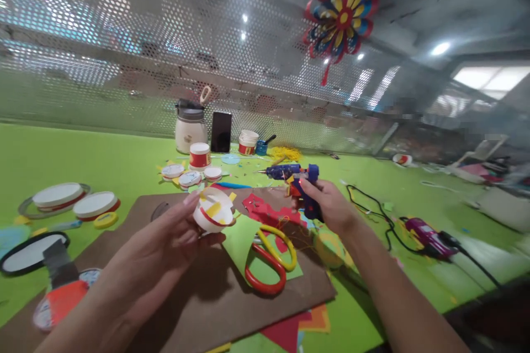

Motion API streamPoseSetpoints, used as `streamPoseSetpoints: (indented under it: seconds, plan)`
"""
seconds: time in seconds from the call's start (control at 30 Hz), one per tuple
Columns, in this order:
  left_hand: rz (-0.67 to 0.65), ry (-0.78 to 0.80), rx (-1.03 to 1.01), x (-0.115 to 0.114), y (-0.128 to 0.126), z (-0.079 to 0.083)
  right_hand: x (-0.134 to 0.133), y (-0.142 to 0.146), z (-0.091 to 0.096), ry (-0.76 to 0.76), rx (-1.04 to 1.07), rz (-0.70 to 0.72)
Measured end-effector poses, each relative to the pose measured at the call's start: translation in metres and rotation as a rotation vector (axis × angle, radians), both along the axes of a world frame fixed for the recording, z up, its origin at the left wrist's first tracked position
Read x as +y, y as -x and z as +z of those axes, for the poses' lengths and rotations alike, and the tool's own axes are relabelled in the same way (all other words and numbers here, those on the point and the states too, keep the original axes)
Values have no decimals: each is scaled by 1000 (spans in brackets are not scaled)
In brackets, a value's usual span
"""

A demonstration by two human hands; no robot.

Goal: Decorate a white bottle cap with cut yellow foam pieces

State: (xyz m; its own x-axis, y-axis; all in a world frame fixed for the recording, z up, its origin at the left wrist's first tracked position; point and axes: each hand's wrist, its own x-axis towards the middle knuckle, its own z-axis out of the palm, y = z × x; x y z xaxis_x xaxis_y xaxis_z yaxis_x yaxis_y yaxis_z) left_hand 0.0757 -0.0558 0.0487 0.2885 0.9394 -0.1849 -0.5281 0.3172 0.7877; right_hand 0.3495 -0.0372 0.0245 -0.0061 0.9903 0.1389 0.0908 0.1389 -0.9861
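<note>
My left hand point(178, 226) is closed around a small white paper cup point(214, 208), tilted so its inside faces me; yellow paper strips stick to it and a red band runs along its rim. In my right hand point(329, 201) is a blue hot glue gun point(304, 179), its nozzle pointing left above the cup, apart from it. Below the hands, scissors point(269, 267) with one red and one yellow handle lie on a green paper sheet point(238, 245). Red paper scraps point(269, 210) spread behind them.
A brown board point(199, 298) covers the front of the green table point(103, 143). White lids point(97, 204) and tape rolls lie left. A jug point(190, 129), a phone point(221, 132) and cups point(248, 142) stand behind. At right, a black cord point(383, 207) leads to a purple power plug block point(428, 237).
</note>
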Motion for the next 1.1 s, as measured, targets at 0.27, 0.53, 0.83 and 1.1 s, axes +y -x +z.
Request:
streamPoseSetpoints:
  seconds: [0.27, 0.53, 0.83, 1.1]
  plan:
    - [24, 36, 40, 9, 3, -4, 8, 0, -7, 82, 361, 145]
    - [28, 48, -46, 3, 7, -8, 4, 3, -9, 30, -9, 37]
    - [10, 21, -95, 2, 11, -16, 5, 11, -15, -99, -584, -17]
    - [-107, -90, -129, 1, 16, -19, 22, 0, -36, -222, -868, -26]
